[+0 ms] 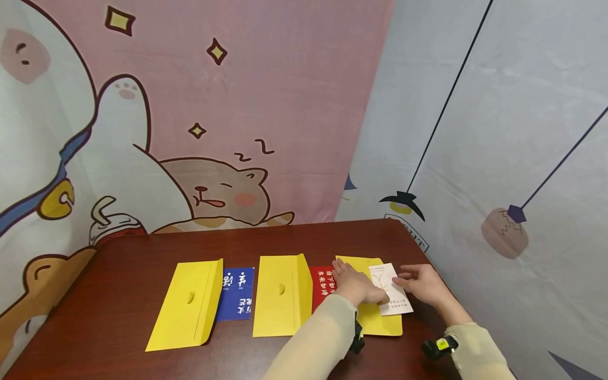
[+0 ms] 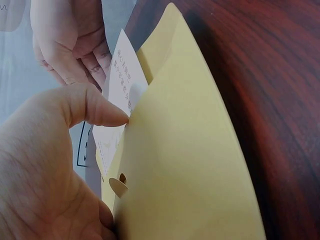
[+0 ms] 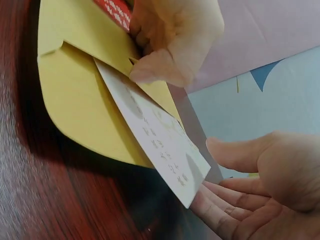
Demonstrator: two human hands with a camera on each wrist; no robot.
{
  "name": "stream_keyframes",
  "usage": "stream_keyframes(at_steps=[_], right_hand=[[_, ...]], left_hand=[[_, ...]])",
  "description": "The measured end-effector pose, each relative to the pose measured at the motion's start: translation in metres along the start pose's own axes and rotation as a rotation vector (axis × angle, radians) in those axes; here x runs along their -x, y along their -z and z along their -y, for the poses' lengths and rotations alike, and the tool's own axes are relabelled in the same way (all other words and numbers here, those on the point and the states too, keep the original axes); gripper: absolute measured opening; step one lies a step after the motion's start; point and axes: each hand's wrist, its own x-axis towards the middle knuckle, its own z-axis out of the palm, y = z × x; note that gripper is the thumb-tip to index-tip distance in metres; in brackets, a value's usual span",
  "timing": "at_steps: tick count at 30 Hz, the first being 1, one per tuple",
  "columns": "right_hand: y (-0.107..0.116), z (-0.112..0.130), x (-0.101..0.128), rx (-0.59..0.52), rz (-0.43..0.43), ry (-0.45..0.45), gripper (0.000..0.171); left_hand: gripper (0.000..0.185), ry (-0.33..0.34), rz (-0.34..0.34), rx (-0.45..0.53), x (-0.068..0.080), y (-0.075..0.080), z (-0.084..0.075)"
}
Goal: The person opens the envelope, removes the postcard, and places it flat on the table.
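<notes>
The left hand (image 1: 353, 285) lies flat with fingers straight on a yellow envelope (image 1: 380, 319) at the right end of a dark wooden table (image 1: 119, 274), its thumb (image 2: 95, 107) pressing at the envelope's open edge. The right hand (image 1: 423, 285) is open, fingers relaxed, its fingertips (image 3: 215, 210) under the outer end of a white card (image 1: 391, 295) printed with small text. The card sits partly inside the envelope, about half showing, slanting out toward the right hand.

The step in hand appears to be moving the card through the envelope's mouth; whether in or out cannot be told. The next move likely calls for the left hand to pin the envelope steady while the right guides the card straight, without bending its corner.

Further left lie a red card (image 1: 323, 285), a second yellow envelope (image 1: 280, 295), a blue card (image 1: 237, 293) and a third yellow envelope (image 1: 187, 306).
</notes>
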Motion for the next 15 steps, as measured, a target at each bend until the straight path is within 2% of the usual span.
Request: stream_keyframes(at_steps=[6,15], right_hand=[[-0.0043,-0.0034,-0.0007,-0.126,0.002,-0.099,0.061],[-0.0057,-0.0078,-0.0014,-0.171,-0.029,-0.093,0.048]], left_hand=[[0.105,0.013,0.009,0.020,0.0010,0.0000,-0.0006],[0.106,0.014,0.007,0.028,0.0018,0.0017,0.0001]])
